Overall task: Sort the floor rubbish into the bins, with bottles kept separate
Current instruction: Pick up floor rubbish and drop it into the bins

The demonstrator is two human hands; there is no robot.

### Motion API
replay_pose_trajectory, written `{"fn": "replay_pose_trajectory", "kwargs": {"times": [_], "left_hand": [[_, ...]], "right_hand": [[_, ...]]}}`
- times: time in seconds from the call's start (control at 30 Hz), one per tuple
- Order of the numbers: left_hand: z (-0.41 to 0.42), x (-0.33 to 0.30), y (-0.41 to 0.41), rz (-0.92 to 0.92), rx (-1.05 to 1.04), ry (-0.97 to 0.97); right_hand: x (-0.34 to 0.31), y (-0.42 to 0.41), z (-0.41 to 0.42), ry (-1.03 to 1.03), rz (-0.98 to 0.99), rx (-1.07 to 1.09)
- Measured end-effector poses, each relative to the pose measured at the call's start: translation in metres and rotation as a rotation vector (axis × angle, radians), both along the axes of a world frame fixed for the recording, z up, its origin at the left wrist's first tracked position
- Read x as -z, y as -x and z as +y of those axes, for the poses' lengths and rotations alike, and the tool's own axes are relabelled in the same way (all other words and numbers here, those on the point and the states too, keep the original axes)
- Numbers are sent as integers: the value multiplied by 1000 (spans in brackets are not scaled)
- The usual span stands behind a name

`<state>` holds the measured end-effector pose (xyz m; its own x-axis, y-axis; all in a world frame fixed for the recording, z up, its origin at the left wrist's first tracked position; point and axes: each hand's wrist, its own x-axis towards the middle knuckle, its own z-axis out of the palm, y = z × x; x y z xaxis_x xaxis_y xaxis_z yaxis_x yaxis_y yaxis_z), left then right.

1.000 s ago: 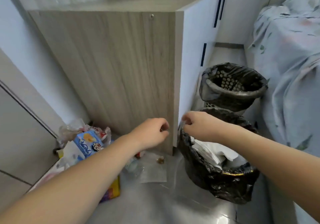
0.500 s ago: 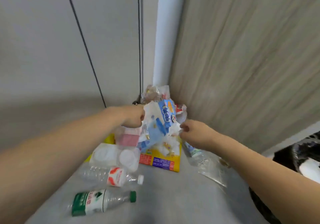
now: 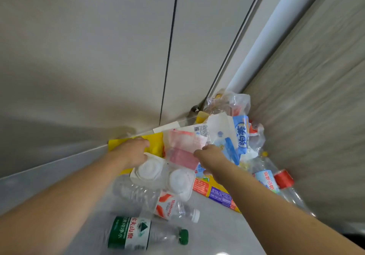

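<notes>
Rubbish sits heaped in the corner: a pink-and-white wrapper [image 3: 182,148] on top, a white plastic tray [image 3: 158,172] below it. Left hand [image 3: 132,152] curls onto the tray's edge and the yellow packet [image 3: 156,143]; right hand [image 3: 211,156] pinches the wrapper. Green-capped bottle [image 3: 142,233] and red-labelled bottle [image 3: 171,207] lie nearer on the pale grey floor [image 3: 217,231], between white cabinet doors [image 3: 98,57] and a wood-grain panel [image 3: 316,116].

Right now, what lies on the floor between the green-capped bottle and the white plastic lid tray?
In the head view, a clear bottle with a red-and-white label and white cap lies between the green-capped bottle and the white lid tray.
</notes>
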<state>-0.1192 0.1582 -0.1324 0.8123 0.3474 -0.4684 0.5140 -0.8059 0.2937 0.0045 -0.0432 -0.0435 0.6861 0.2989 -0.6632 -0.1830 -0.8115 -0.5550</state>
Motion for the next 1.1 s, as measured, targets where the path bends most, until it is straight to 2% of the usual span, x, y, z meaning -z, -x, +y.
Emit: {"fn": "replay_pose_trajectory", "kwargs": {"times": [0.13, 0.23, 0.33, 0.43, 0.6, 0.73, 0.9, 1.1], "left_hand": [[2, 18, -2, -29, 46, 45], [-6, 27, -6, -65, 94, 55], [-12, 30, -11, -59, 186, -14], [-14, 30, -15, -65, 212, -61], [-5, 40, -24, -155, 17, -237], [-2, 50, -35, -131, -70, -230], [-6, 51, -46, -97, -125, -340], [-8, 32, -47, -13, -169, -299]], "right_hand": [[20, -8, 24, -9, 20, 197], [38, -13, 37, -12, 35, 263], [50, -15, 45, -11, 27, 249], [53, -18, 50, 43, -39, 135], [35, -33, 47, 0, -223, 37], [14, -40, 33, -7, -358, -96], [-5, -44, 15, -24, -396, -61], [-30, -32, 0, -63, -403, -63]]}}
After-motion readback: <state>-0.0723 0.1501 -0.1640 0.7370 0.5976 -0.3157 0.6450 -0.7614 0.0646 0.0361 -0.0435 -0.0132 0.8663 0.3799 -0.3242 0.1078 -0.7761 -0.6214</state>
